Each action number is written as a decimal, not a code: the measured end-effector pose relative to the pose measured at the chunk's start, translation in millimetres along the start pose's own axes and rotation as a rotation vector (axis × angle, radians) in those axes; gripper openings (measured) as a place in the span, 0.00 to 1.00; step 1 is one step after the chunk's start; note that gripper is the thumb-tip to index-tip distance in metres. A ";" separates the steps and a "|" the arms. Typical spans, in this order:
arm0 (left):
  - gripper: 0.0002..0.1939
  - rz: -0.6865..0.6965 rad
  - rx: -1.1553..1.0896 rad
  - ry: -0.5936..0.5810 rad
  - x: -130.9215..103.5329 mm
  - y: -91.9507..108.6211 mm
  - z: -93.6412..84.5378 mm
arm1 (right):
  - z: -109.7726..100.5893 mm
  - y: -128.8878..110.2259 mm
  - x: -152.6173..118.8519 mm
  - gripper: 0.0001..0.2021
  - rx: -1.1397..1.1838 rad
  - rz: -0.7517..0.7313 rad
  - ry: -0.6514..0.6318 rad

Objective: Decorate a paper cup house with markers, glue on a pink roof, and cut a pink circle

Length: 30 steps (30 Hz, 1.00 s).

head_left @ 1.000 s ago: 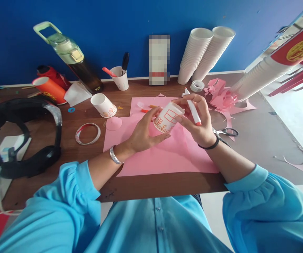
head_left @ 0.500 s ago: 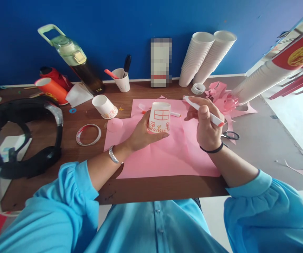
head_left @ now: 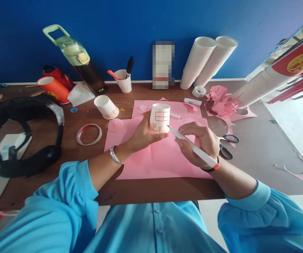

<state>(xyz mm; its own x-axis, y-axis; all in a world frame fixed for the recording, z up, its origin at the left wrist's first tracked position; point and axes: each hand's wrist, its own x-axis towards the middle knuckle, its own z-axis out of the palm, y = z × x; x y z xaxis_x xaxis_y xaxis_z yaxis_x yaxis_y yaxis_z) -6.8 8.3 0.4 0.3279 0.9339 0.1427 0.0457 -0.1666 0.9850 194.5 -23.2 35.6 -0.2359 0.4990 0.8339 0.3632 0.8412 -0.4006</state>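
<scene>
Two hands hold things above the pink paper [head_left: 154,165] on the worktop [head_left: 141,191] in the head view. The left hand [head_left: 142,136] has its grip wrapped round a white cup [head_left: 160,121], held over the middle of the paper with its narrow end up; an orange window and a row of flowers are drawn on its side. The right hand [head_left: 205,142] has its grip pinched on a white marker [head_left: 193,147], the tip at the cup's lower right edge; whether it touches cannot be told. Scissors [head_left: 230,142] lie just beside the right hand. Left of the paper are a second cup [head_left: 104,105], also flowered, and a ring [head_left: 79,135]. Behind stand a bottle [head_left: 88,77] and two cup stacks [head_left: 199,61].
</scene>
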 end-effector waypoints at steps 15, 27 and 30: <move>0.38 -0.042 0.090 0.042 0.5 -1.7 -2.6 | 1.7 10.0 -11.8 0.10 -0.099 0.125 -0.011; 0.41 -0.075 0.064 0.079 1.0 3.9 -0.2 | -3.3 17.9 -9.8 0.13 -0.208 0.164 -0.101; 0.38 -0.077 -0.021 0.051 0.8 3.9 0.2 | -0.1 22.1 -11.9 0.13 -0.172 0.257 -0.178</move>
<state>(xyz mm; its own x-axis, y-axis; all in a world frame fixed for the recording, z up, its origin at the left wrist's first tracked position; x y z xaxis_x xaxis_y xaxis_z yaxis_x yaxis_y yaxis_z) -6.2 8.3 4.4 0.2758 0.9586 0.0703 0.0490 -0.0871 0.9950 205.4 -10.5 16.8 -0.2651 0.7308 0.6290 0.5737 0.6438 -0.5063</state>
